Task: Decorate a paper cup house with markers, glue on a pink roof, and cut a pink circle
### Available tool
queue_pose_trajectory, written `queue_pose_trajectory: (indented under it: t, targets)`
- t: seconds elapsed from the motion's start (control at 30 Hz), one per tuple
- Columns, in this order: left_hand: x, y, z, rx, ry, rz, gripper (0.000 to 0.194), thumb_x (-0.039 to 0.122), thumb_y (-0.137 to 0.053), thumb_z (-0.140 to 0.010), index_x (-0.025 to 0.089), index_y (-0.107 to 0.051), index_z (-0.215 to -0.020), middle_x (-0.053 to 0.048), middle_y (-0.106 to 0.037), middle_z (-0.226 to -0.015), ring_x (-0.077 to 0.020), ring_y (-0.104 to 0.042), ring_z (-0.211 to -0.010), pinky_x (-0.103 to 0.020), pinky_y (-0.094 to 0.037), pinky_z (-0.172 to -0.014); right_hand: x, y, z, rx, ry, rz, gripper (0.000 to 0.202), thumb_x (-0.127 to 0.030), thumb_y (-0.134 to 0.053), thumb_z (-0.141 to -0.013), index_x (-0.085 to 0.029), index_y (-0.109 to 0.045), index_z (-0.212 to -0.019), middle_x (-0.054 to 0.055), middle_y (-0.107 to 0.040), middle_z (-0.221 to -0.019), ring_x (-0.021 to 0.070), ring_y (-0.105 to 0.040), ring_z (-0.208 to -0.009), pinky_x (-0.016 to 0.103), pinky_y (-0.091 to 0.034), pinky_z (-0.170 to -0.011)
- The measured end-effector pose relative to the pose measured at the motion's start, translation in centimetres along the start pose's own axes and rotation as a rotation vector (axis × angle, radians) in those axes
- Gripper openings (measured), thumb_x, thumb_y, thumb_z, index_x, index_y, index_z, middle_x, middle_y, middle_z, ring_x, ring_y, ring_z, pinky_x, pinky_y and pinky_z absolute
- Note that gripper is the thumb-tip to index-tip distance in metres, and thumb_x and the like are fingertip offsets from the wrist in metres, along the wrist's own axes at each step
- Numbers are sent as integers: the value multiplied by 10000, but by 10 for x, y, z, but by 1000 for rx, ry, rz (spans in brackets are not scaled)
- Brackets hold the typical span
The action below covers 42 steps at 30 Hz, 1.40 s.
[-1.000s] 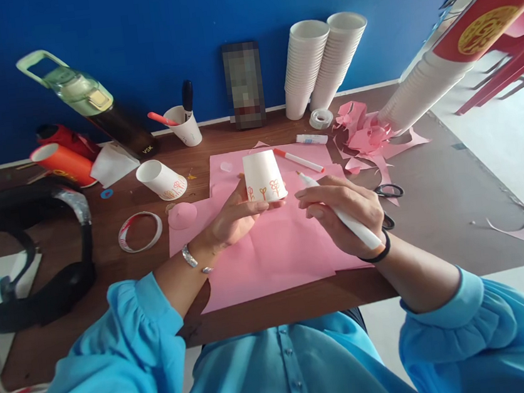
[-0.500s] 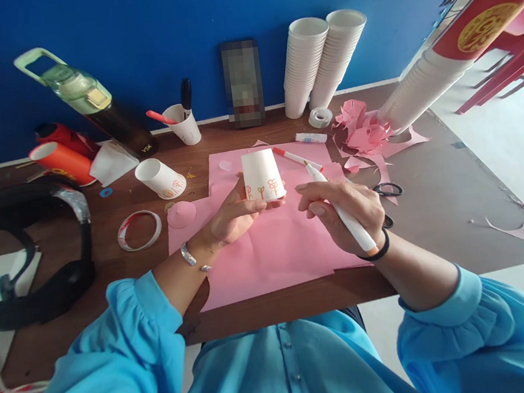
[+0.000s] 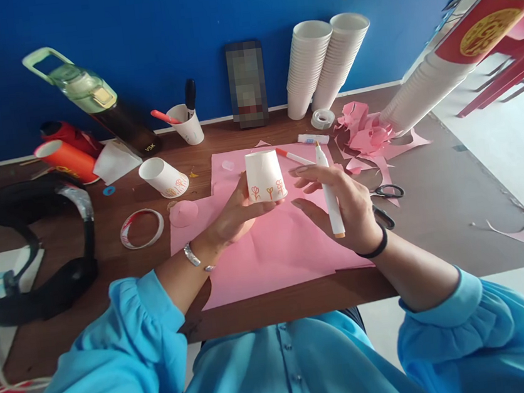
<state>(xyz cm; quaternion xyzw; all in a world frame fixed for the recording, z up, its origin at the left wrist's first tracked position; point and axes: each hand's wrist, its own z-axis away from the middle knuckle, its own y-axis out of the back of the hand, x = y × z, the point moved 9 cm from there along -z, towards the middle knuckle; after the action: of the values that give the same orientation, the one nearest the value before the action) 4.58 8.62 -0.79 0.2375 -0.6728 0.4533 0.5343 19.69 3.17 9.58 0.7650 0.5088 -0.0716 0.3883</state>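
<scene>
My left hand is closed around the lower part of a white paper cup, held upside down over pink paper. Small orange and red flowers are drawn around its rim. A white marker with its tip bare and pointing up rests in my right hand; the thumb and forefinger are spread toward the cup but apart from it. Beneath both hands lie pink paper sheets. Behind the cup is a second, red-and-white marker. Another decorated paper cup lies tipped on the table at left.
Paper cup stacks stand by the blue wall near a phone. Scissors and crumpled pink scraps lie at right. A tape roll, a bottle and a black headset strap are at left.
The marker has swung more upright in my right hand, whose fingers have spread. The cup has turned slightly in my left hand, shifting its flowers to the right.
</scene>
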Motion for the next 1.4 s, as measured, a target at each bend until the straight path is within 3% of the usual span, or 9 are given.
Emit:
queue_pose_trajectory:
  t: [0.4,0.6,0.83,1.03,1.4]
  targets:
    - [3,-3,-1,35,5,43,516,252,-858,-778,297,-628,-1238,-27,-653,-1169,-249,-602,-1137,-455,-468,-1039,1,-2,-1,-8,0,38,344,-172,-621,-995,-273,-594,-1322,42,-765,-1062,170,-714,-770,355,-632,-786]
    - [3,-5,-1,-5,-22,56,520,259,-847,-787,288,-638,-1262,-43,-648,-1220,-258,-598,-1166,-461,-477,-1048,4,-4,0,-15,-16,39,335,-207,-672,-976,-259,-589,-1296,47,-759,-1057,169,-715,-757,350,-623,-772]
    - [2,-5,-3,-16,-14,-2,510,287,-841,-813,276,-619,-1273,-56,-666,-1184,-262,-613,-1155,-482,-447,-1070,11,-8,1,-45,-64,80,179,-242,-680,-955,-263,-574,-1098,19,-732,-944,166,-702,-701,316,-589,-657]
    - [2,-7,0,-26,3,-14,607,280,-876,-775,316,-584,-1305,-44,-647,-1211,-287,-588,-1221,-504,-447,-1070,15,-14,3,-90,-82,85,199,-272,-681,-951,-249,-542,-1092,28,-729,-925,171,-702,-700,293,-558,-633]
    - [1,-10,0,-93,-9,-10,532,307,-848,-812,291,-610,-1287,-54,-661,-1198,-279,-604,-1178,-476,-444,-1057,15,-16,4,-85,-64,104,142,-238,-654,-961,-248,-541,-1047,16,-727,-890,153,-699,-685,260,-526,-612]
